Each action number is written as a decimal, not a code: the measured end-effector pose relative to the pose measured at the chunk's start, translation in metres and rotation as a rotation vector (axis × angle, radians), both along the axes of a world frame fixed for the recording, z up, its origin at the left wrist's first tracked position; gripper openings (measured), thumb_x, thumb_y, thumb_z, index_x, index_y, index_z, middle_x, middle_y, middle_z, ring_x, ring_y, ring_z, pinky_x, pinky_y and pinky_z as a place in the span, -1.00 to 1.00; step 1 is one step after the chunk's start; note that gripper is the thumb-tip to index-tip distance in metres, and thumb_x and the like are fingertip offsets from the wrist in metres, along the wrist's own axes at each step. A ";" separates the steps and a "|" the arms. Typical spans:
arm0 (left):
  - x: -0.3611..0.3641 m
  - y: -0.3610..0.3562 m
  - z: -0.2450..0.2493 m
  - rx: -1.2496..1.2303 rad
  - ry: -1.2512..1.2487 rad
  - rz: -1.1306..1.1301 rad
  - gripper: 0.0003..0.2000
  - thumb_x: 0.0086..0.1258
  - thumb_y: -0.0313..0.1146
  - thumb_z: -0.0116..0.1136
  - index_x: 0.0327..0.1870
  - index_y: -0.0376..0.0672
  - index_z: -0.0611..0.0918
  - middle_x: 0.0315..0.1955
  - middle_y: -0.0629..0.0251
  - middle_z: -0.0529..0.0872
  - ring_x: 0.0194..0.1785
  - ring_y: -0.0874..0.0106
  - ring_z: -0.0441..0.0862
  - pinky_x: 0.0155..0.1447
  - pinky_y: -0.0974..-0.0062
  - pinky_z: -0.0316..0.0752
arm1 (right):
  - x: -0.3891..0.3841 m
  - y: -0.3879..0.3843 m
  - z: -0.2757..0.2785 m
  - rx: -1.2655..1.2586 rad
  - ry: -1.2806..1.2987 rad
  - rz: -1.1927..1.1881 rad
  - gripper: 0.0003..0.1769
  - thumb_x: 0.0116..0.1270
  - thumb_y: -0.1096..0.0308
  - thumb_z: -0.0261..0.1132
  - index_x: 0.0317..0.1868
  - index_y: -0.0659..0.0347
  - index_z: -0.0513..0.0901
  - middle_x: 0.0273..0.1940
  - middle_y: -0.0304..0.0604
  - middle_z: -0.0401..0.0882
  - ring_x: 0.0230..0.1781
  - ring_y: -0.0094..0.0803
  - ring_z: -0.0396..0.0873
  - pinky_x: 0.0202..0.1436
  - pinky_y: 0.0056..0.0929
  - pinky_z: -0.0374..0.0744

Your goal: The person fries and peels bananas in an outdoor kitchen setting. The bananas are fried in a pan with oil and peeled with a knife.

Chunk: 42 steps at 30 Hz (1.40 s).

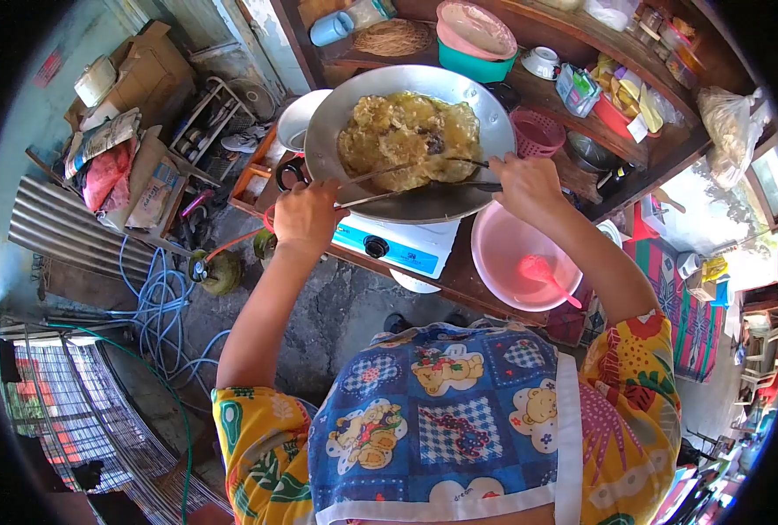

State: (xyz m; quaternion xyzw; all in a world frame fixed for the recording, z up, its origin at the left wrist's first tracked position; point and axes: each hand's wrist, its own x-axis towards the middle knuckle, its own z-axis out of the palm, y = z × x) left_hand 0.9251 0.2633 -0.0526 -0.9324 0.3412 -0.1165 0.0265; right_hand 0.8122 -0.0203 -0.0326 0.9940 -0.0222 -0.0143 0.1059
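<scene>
**Fig. 1.** Person as seen from the head-worn camera.

- **Apron** (pixel 432 429): blue patchwork bib printed with cartoon bears, checked squares and small flowers. It is edged in white binding, and 1 broad white strap (pixel 568 437) runs along its right side.
- **Shirt** (pixel 625 411): short-sleeved, on a yellow ground, with a large floral print in red, pink and green. Both of its 2 sleeves are visible, and the left sleeve (pixel 249 437) shows green leaves on yellow.
- **Arms:** the forearms are bare below the sleeves, as are the left hand (pixel 306 214) and right hand (pixel 529 184).
</scene>
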 end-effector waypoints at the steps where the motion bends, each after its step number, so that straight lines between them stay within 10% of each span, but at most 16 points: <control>1: 0.000 -0.001 0.002 0.000 -0.001 -0.002 -0.65 -0.05 -0.12 0.33 -0.24 0.01 0.55 -0.36 0.41 0.63 -0.23 0.38 0.61 -0.23 0.43 0.51 | 0.000 -0.002 -0.005 0.000 -0.001 -0.002 -0.53 -0.01 0.23 0.32 -0.05 0.16 0.50 -0.25 -0.14 0.55 -0.33 -0.28 0.60 -0.36 -0.32 0.52; 7: -0.001 0.003 0.003 -0.033 -0.010 0.021 -0.69 -0.02 -0.16 0.30 -0.22 0.07 0.59 -0.43 0.40 0.63 -0.30 0.36 0.61 -0.25 0.38 0.51 | 0.012 -0.010 -0.031 -0.063 -0.227 0.144 -0.78 -0.04 0.36 0.21 -0.32 0.21 0.58 -0.46 -0.11 0.57 -0.46 -0.28 0.59 -0.42 -0.32 0.51; 22: 0.005 0.026 -0.007 -0.037 -0.016 0.008 -0.74 -0.03 -0.20 0.31 -0.29 0.06 0.59 -0.45 0.41 0.64 -0.27 0.41 0.60 -0.22 0.42 0.49 | -0.006 -0.089 0.022 0.297 -0.101 -0.048 -0.55 -0.08 0.13 0.36 -0.08 -0.12 0.61 -0.23 -0.14 0.62 -0.21 -0.17 0.56 -0.15 -0.20 0.49; 42: 0.034 -0.069 0.032 0.200 0.195 0.099 -0.56 0.02 0.02 0.26 -0.05 0.11 0.57 -0.28 0.22 0.66 -0.21 0.24 0.64 -0.18 0.31 0.54 | -0.017 -0.088 0.016 0.148 -0.069 0.407 -0.48 -0.08 0.17 0.35 0.00 -0.10 0.56 -0.24 -0.27 0.57 -0.28 -0.23 0.52 -0.12 -0.26 0.46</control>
